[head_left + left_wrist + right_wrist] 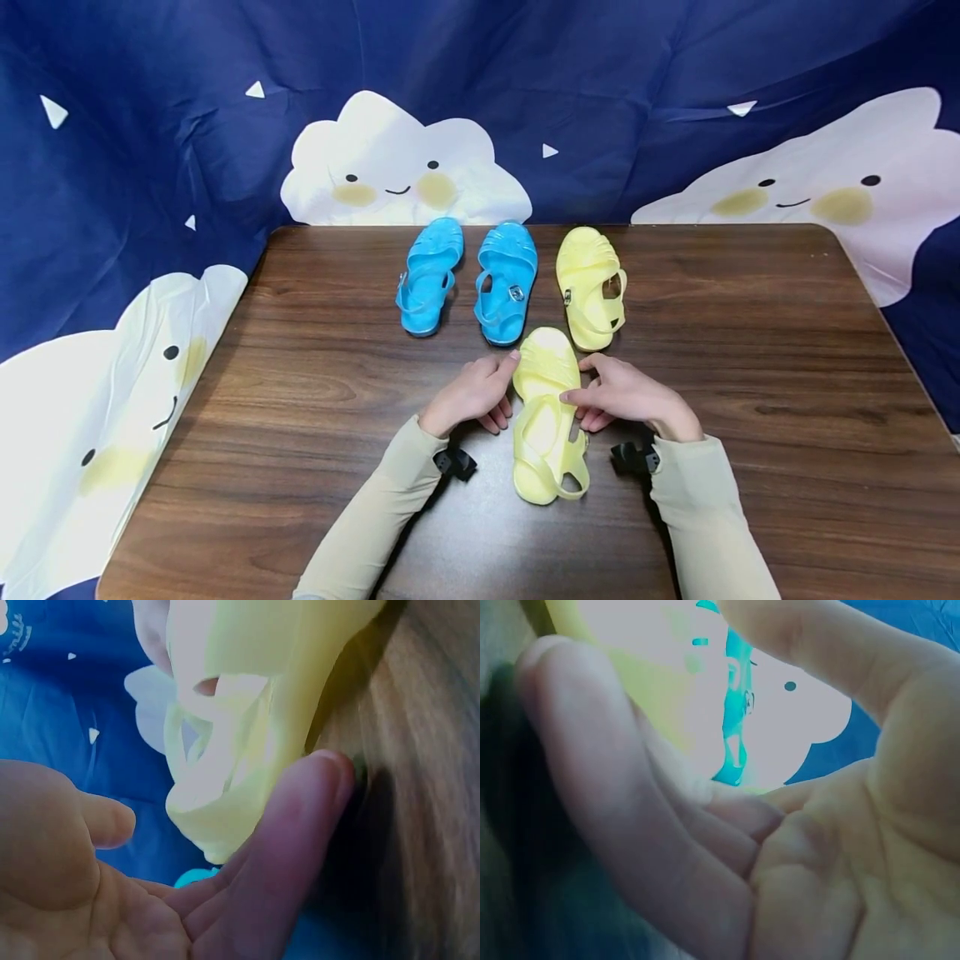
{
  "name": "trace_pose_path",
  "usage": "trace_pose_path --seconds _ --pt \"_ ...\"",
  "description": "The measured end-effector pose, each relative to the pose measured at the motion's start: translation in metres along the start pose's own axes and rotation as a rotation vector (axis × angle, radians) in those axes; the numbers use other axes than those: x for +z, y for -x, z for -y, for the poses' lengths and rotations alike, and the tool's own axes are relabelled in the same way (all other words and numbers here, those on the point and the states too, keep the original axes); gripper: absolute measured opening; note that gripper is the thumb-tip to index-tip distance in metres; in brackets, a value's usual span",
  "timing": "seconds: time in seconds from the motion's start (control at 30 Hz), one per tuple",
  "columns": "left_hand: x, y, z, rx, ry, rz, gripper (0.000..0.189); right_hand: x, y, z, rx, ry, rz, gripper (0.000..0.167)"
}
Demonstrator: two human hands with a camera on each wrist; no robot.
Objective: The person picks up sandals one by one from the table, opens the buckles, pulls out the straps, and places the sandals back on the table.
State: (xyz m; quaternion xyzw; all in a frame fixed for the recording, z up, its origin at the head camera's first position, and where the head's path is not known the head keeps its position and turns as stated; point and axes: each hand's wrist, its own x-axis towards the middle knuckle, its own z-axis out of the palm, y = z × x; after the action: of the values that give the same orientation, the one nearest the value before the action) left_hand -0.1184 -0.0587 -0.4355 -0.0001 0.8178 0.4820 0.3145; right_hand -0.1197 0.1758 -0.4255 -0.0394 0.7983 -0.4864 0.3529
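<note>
A pale yellow sandal (pixel 546 367) lies toe-away on the table between both hands, its heel strap and buckle at the right. My left hand (pixel 474 392) touches its left side near the toe with a fingertip. In the left wrist view, the thumb of that left hand (pixel 225 900) stands apart from the sandal (pixel 240 645). On the other side, my right hand (pixel 626 392) holds the sandal's right edge, thumb over the upper and fingers along the side. The right wrist view shows that hand (pixel 780 847) close up; its exact finger contact is partly hidden.
Beyond the hands stand a second yellow sandal (pixel 587 250) and two blue sandals, one left (pixel 437 242) and one right (pixel 507 243), in a row near the far edge. A blue curtain with clouds (pixel 600 67) hangs behind the wooden table (pixel 750 350).
</note>
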Motion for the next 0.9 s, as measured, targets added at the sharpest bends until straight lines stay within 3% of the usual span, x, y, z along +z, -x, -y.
trace_pose_path --seconds 0.4,0.9 --pt "0.005 0.000 -0.002 0.040 0.038 0.090 0.050 0.004 0.001 0.002 -0.063 0.041 0.014 0.069" --pt "0.004 0.008 -0.007 -0.004 0.116 0.124 0.041 -0.002 0.009 0.004 -0.121 0.069 0.050 0.077"
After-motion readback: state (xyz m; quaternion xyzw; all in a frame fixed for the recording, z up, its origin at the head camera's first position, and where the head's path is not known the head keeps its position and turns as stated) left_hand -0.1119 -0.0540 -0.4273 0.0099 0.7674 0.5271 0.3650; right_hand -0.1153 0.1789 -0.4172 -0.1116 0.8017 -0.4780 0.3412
